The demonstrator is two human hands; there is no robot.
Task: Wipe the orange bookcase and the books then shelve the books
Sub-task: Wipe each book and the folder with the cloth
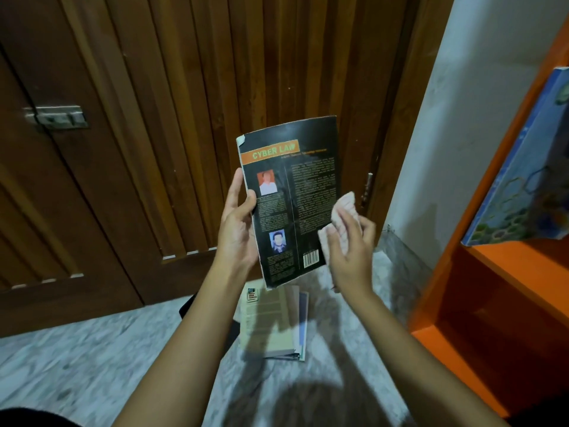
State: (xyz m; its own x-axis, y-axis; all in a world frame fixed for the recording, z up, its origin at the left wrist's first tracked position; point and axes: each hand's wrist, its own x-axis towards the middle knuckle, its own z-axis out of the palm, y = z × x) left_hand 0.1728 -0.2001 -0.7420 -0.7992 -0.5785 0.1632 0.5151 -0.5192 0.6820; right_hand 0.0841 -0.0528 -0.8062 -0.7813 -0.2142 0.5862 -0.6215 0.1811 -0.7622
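My left hand (238,229) grips the left edge of a black paperback (292,192), held upright with its back cover titled "Cyber Law" facing me. My right hand (349,254) presses a pale pink cloth (340,223) against the cover's lower right edge. Below the held book, a small stack of books (274,322) lies flat on the marble floor. The orange bookcase (492,272) stands at the right, and a blue book (526,167) leans on its upper shelf. The lower shelf compartment looks bare.
A dark wooden slatted door (184,118) with a metal latch (57,117) fills the background. A white wall (455,118) runs between door and bookcase. Grey-white marble floor (92,349) spreads to the left of the book stack.
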